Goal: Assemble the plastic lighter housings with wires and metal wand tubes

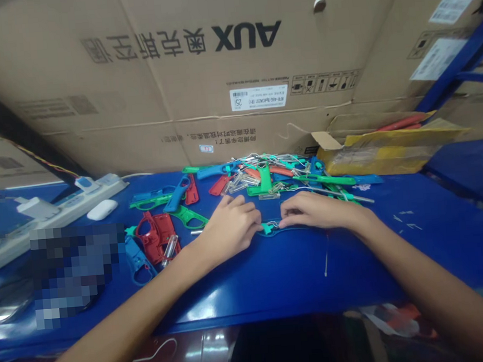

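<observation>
My left hand is closed, its fingertips at a small green plastic piece low over the blue table. A metal rod end shows left of that hand. Thin pale wires run from the green piece to my right hand, whose thumb and fingers are pinched together on them. Under both hands lies a blue plastic shell, mostly covered by the fingers. Behind the hands is a heap of green, blue and red plastic shells with wired parts and clear tubes.
Red shells and a blue handle-shaped shell lie at left, near a power strip and a white earbud case. A taped carton stands back right. A thin rod and small slivers lie at right.
</observation>
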`<move>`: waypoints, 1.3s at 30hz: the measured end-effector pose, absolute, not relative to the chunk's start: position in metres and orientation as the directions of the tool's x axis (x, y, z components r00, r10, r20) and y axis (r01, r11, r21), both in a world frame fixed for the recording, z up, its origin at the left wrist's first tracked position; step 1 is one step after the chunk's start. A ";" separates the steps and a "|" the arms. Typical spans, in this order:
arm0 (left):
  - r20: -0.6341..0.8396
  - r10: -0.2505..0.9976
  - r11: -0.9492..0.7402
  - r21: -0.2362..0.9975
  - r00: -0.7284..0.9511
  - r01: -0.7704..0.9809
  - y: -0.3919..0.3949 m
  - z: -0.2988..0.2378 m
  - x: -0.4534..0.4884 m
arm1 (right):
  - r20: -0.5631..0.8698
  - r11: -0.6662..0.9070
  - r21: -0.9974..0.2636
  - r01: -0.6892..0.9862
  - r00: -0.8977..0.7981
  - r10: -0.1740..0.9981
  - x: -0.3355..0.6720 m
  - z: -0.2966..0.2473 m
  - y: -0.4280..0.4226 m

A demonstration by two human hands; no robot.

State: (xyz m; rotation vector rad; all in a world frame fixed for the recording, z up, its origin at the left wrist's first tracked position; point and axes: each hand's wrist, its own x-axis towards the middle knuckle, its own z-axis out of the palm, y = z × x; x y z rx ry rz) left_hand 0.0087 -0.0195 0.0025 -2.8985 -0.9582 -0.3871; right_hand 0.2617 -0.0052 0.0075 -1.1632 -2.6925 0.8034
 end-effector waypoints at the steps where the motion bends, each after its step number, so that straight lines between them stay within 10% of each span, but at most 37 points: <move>1: 0.255 0.585 -0.800 0.026 0.770 0.600 -0.019 0.004 0.008 | -0.112 0.570 -0.503 0.650 -0.703 0.703 0.262 0.007 -0.005; 24: 0.239 0.605 -0.772 -0.056 0.759 0.633 -0.019 -0.008 0.010 | -0.105 0.581 -0.492 0.648 -0.706 0.700 0.263 0.007 -0.006; 39: 0.254 0.633 -0.772 0.139 0.732 0.620 -0.017 -0.011 0.012 | -0.139 0.552 -0.568 0.611 -0.732 0.667 0.263 0.010 -0.007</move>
